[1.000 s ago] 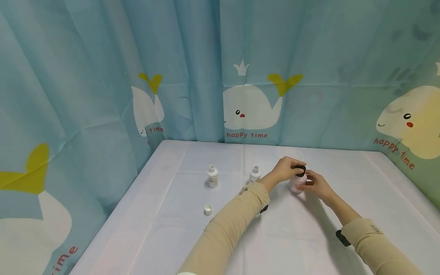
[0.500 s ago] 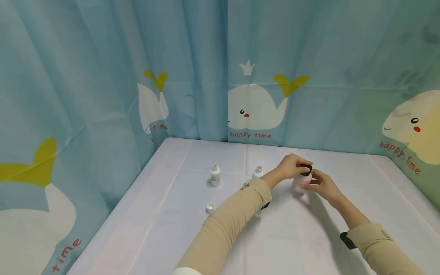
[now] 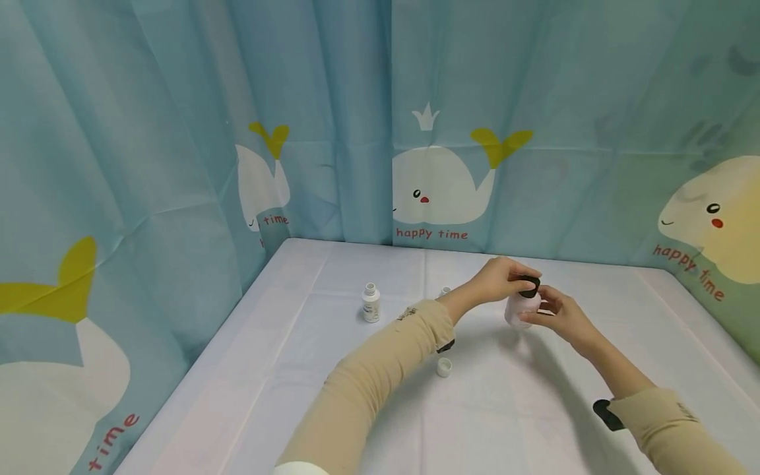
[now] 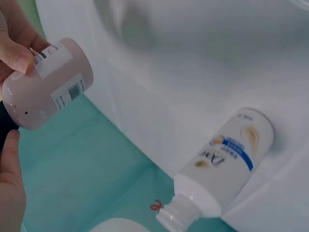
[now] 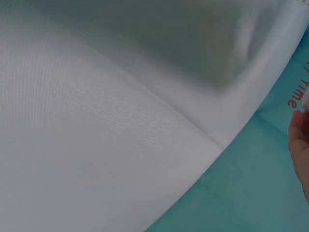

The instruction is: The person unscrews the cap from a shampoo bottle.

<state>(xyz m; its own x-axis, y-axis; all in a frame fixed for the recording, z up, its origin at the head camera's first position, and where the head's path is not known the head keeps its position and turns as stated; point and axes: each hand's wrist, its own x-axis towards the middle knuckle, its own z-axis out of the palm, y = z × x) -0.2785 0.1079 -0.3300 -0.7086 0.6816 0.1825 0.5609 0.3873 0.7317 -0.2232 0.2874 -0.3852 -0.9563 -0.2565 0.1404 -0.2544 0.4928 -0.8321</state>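
My left hand point(image 3: 499, 280) pinches the black cap point(image 3: 530, 286) on top of a small pink bottle point(image 3: 522, 310). From the right side, my right hand point(image 3: 564, 320) grips the bottle's body with thumb and fingers. The left wrist view shows white labels on the pink bottle point(image 4: 50, 84), with the cap at its lower left, partly cut off by the frame. Only the edge of my right hand point(image 5: 299, 150) enters the right wrist view. The bottle is held upright with a slight tilt, its shadow on the cloth below.
An uncapped white bottle point(image 3: 371, 305) stands left on the white-covered table point(image 3: 285, 389). Another uncapped white bottle point(image 4: 224, 162) is mostly hidden behind my left sleeve in the head view. A loose white cap point(image 3: 444, 367) lies near that sleeve. A blue whale-print curtain point(image 3: 332, 132) encloses the table.
Both hands have raised the pink bottle slightly. My left forearm has shifted left, uncovering the white cap in the middle and covering the one further left.
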